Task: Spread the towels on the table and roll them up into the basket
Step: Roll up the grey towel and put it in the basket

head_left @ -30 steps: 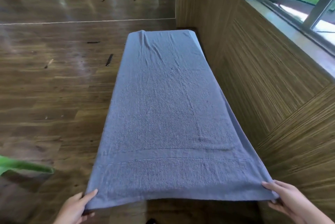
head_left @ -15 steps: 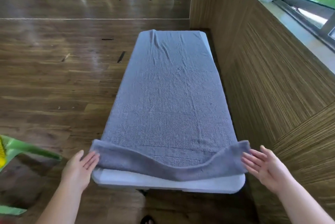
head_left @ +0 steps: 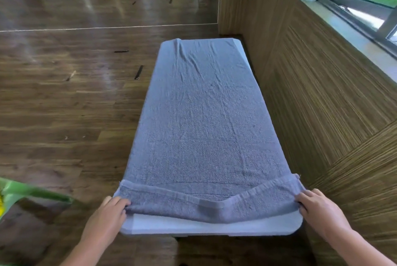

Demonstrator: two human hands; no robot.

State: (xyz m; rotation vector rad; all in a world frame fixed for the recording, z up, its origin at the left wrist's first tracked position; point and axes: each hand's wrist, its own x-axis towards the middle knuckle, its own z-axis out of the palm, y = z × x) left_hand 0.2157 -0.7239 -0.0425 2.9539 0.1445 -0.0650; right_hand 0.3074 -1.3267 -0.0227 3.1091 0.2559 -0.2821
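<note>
Spreading is complete: the towel (head_left: 202,115) lies flat along the length of the surface (head_left: 214,226). Rolling is judged barely begun. Only the near hem is turned over on itself, sagging at its middle. No basket is in view, so that step is outstanding. The left hand (head_left: 107,216) grips the fold's near-left end and the right hand (head_left: 322,212) its near-right end, with fingers (head_left: 120,202) curled onto the cloth.
</note>
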